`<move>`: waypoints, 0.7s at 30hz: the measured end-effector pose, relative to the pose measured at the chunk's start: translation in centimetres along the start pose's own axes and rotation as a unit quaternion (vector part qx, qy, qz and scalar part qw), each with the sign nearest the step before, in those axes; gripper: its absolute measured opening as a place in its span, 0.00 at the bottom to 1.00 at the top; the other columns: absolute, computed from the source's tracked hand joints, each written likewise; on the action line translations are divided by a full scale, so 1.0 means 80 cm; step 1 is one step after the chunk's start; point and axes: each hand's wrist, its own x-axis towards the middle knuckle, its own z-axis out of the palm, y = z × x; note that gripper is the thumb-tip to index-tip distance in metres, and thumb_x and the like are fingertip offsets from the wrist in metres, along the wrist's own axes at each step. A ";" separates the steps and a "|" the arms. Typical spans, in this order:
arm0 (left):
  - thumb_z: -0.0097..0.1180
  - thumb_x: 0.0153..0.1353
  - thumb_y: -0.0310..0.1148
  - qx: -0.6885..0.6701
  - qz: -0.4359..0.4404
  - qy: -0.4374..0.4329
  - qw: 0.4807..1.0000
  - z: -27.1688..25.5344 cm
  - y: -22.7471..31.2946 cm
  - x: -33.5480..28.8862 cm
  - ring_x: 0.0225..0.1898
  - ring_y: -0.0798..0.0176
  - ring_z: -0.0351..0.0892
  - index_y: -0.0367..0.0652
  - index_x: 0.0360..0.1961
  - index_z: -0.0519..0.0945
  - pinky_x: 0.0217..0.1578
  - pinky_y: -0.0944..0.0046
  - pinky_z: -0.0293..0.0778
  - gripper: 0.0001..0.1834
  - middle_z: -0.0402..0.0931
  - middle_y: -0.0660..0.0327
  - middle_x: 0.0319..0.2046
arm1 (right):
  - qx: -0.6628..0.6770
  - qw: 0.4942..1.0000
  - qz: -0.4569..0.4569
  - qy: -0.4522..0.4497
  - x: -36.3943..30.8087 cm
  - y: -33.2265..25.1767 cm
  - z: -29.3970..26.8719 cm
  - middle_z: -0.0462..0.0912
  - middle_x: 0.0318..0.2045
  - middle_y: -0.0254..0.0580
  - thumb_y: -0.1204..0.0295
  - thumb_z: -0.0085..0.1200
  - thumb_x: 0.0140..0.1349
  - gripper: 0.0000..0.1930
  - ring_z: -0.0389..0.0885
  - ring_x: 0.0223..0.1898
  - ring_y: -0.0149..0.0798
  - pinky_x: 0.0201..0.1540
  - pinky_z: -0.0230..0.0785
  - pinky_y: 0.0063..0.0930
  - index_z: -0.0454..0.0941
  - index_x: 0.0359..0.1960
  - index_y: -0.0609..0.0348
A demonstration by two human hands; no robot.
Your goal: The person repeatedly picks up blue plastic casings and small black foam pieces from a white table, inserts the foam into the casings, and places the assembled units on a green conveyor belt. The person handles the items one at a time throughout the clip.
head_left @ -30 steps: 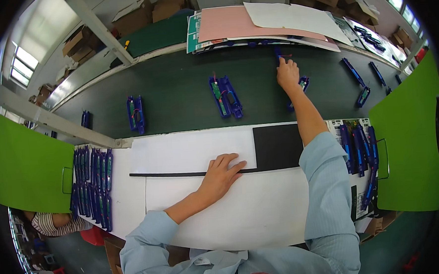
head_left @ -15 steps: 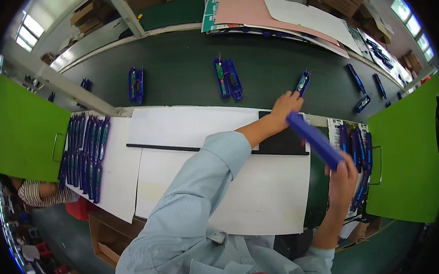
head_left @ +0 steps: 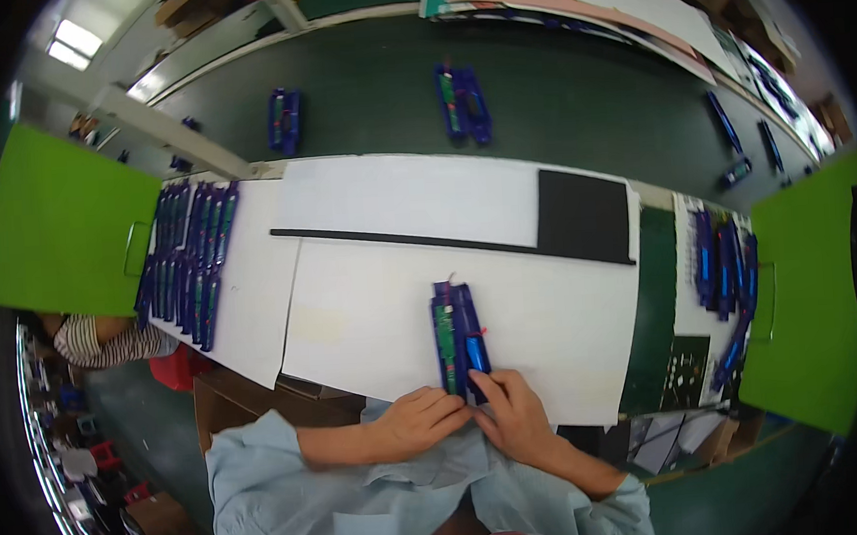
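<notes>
Side by side on the white work sheet (head_left: pixel 382 309) lie two long, dark-blue plastic casing halves, just in front of me. The left casing half (head_left: pixel 446 339) holds a narrow green circuit board, and the right casing half (head_left: pixel 468 324) holds a bright-blue cylinder. A short red wire shows beside the cylinder. My left hand (head_left: pixel 419 425) has its fingers closed at the near end of the left half. My right hand (head_left: pixel 516 418) pinches the near end of the right half. The fingertips partly hide both near ends.
Rows of filled blue casings (head_left: pixel 188 261) lie on the left. More blue casings (head_left: pixel 724 271) are at the right, beside a green panel (head_left: pixel 808 296). A black pad (head_left: pixel 584 213) and a black strip (head_left: pixel 398 238) lie on the sheet. Casing pairs (head_left: pixel 463 106) rest on the dark-green bench behind.
Both hands have come back to the near middle of the sheet. The casing from the far bench and the one held at right are now side by side there. The view has shifted.
</notes>
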 end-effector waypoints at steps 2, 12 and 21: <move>0.70 0.55 0.27 -0.019 -0.033 -0.015 0.999 -0.004 0.002 -0.005 0.36 0.57 0.80 0.42 0.53 0.86 0.39 0.57 0.76 0.22 0.80 0.57 0.44 | 0.053 0.997 -0.015 -0.044 0.003 0.004 -0.012 0.80 0.46 0.49 0.78 0.70 0.60 0.25 0.83 0.44 0.51 0.44 0.79 0.38 0.80 0.60 0.62; 0.71 0.63 0.35 -0.026 0.050 0.013 0.998 0.038 -0.113 0.260 0.61 0.47 0.76 0.43 0.51 0.85 0.62 0.49 0.70 0.17 0.79 0.54 0.55 | -0.113 0.964 0.107 0.217 0.124 0.189 -0.221 0.83 0.40 0.45 0.75 0.56 0.75 0.09 0.83 0.38 0.41 0.44 0.76 0.33 0.85 0.52 0.62; 0.63 0.70 0.54 0.052 0.017 -0.059 0.997 0.114 -0.169 0.316 0.83 0.42 0.47 0.66 0.76 0.73 0.77 0.28 0.45 0.34 0.57 0.55 0.81 | -0.169 0.967 0.086 0.171 0.181 0.272 -0.237 0.84 0.45 0.54 0.71 0.58 0.73 0.13 0.85 0.47 0.57 0.54 0.77 0.46 0.85 0.54 0.63</move>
